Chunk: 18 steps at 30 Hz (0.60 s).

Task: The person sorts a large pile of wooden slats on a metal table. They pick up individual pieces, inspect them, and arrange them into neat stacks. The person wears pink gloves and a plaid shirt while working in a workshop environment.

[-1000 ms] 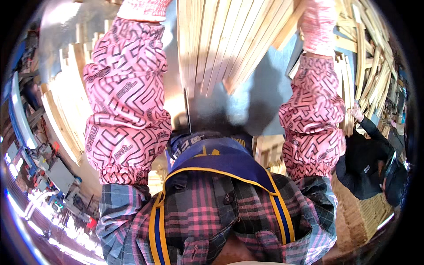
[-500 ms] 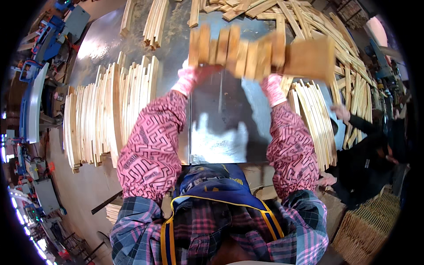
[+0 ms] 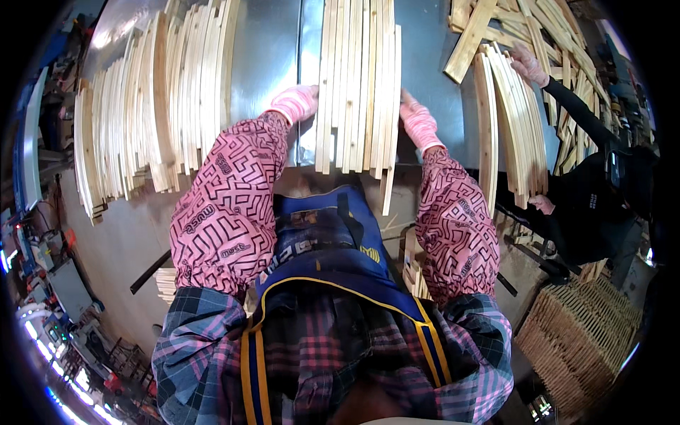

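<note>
A bundle of pale wooden strips (image 3: 359,92) lies lengthwise before me on the metal table, one strip jutting past the near edge. My left hand (image 3: 296,105), in a pink-and-white glove, presses against the bundle's left side, its fingertips partly hidden by the wood. Along the opposite side sits my right hand (image 3: 418,122), similarly gloved, with its fingers against the outermost strip. Between them the two hands clasp the bundle.
A wide row of wooden strips (image 3: 152,106) stands on the left of the metal table (image 3: 265,53). To the right are another stack (image 3: 520,120) and a heap of loose slats (image 3: 471,39). A co-worker in black (image 3: 595,212) has both hands at the right stack.
The bundle, earlier raised between my hands with its ends toward me, now lies flat on the table. Both hands have come closer to me. The co-worker's hand has reached the right stack.
</note>
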Tool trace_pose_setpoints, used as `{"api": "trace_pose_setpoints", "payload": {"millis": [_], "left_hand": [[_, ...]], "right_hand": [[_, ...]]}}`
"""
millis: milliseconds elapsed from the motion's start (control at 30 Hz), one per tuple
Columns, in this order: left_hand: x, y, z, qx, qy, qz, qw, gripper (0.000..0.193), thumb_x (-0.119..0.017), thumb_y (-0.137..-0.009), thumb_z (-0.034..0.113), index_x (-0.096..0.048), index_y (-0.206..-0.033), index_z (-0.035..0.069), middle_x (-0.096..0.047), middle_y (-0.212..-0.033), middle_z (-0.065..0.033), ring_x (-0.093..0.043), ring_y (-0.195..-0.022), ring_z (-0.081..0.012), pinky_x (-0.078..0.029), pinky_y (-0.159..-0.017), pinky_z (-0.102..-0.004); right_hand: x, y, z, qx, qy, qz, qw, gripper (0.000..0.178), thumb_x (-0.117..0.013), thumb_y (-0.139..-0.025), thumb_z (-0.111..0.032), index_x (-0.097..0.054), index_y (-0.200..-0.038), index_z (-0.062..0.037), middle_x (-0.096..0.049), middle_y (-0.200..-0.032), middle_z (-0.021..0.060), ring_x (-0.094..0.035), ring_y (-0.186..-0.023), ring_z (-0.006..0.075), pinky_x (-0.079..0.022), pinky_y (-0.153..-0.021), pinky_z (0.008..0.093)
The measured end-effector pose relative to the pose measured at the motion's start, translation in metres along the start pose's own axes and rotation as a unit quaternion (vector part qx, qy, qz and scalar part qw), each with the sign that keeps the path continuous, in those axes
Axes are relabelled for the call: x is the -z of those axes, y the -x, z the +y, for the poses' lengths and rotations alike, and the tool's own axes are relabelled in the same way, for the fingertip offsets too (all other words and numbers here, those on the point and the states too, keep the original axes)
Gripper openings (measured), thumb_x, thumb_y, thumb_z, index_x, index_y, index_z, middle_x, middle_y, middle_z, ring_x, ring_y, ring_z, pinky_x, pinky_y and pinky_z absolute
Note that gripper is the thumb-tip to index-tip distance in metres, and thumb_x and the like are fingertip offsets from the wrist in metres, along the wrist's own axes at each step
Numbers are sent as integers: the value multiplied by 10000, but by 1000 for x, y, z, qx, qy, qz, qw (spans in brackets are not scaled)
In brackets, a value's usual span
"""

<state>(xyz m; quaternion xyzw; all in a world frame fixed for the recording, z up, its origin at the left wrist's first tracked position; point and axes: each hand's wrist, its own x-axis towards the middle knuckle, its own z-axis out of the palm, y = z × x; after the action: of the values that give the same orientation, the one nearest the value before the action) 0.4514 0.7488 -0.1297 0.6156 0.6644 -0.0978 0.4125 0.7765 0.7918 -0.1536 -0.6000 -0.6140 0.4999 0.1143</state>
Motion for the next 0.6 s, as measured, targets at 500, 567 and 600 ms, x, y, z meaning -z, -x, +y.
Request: {"api": "trace_pose_setpoints", "payload": {"millis": [500,567,600], "left_hand": [[-66,192,-50,205,160,304,916,630,-536,-977,486,-469,-1502,142,-699,-1199,-179,-668,-1091,-366,-515,-961,-453],[-81,239,-34,160,296,384,860,397,-661,-962,302,-654,-1302,98,-735,-1111,-109,-696,-1030,-295,-558,-899,-396],[-99,252,-22,67,216,474,851,273,-724,-922,162,-722,-1184,87,-751,-1046,-95,-714,-989,-247,-573,-855,-347]], "right_hand": [[-123,35,-126,5,173,-103,979,951,-603,-888,-672,-382,-1537,-14,-470,-1485,271,-418,-1415,395,-315,-1178,413],[-128,46,-137,50,182,-135,973,964,-624,-874,-671,-381,-1539,-16,-463,-1490,275,-411,-1425,392,-317,-1178,416],[-130,38,-111,98,120,-102,983,986,-702,-842,-622,-381,-1535,2,-508,-1460,256,-451,-1405,350,-342,-1162,411]]}}
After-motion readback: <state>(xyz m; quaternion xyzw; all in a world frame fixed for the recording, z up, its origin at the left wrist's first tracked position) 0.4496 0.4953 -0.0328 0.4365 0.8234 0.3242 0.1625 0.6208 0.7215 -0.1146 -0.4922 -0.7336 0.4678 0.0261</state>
